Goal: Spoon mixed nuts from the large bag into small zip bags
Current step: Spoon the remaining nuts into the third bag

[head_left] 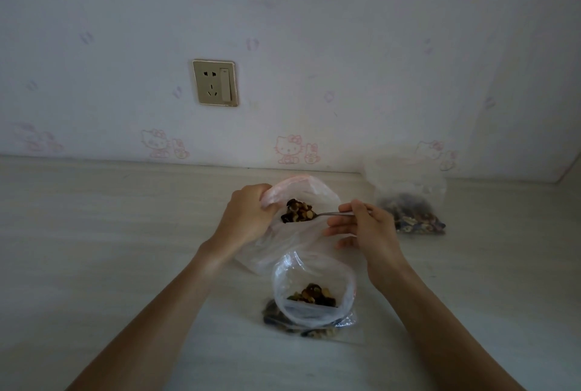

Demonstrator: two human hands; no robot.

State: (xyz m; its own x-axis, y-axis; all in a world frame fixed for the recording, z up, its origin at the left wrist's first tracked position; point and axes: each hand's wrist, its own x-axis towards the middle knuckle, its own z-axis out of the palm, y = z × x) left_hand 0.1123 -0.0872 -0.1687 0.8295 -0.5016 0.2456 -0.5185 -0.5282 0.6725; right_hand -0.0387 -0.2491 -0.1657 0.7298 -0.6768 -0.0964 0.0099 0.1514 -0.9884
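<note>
3 clear plastic bags in view, 1 spoon, 2 hands. Landmark is the large bag point(301, 227), mid-bench, mouth held open and facing the camera. Left hand point(248, 217) grips the left side of its rim, fingers curled round the bunched plastic. Right hand point(364, 227) pinches the spoon point(327, 214) handle between thumb and forefinger, other fingers loosely spread below. Spoon long axis runs roughly horizontal, handle to the right, bowl pointing left into the large bag's mouth; bowl carries a heap of mixed nuts point(298, 213) sitting right at the opening. Small zip bag point(314, 290) stands just in front of the large bag, on the camera side, mouth open and upward, a shallow layer of nuts at the bottom; more nuts show under or beside its base, can't tell if that's a separate bag. Third bag point(408, 202) sits right of the large bag, well apart, by the wall, nuts pooled in its lower end. Bench point(110, 249) is pale, light wood-grain look. Wall behind has pale cartoon-cat wallpaper; gold-framed wall socket point(215, 82) with a switch sits above and left of the large bag. Light is dim.
</note>
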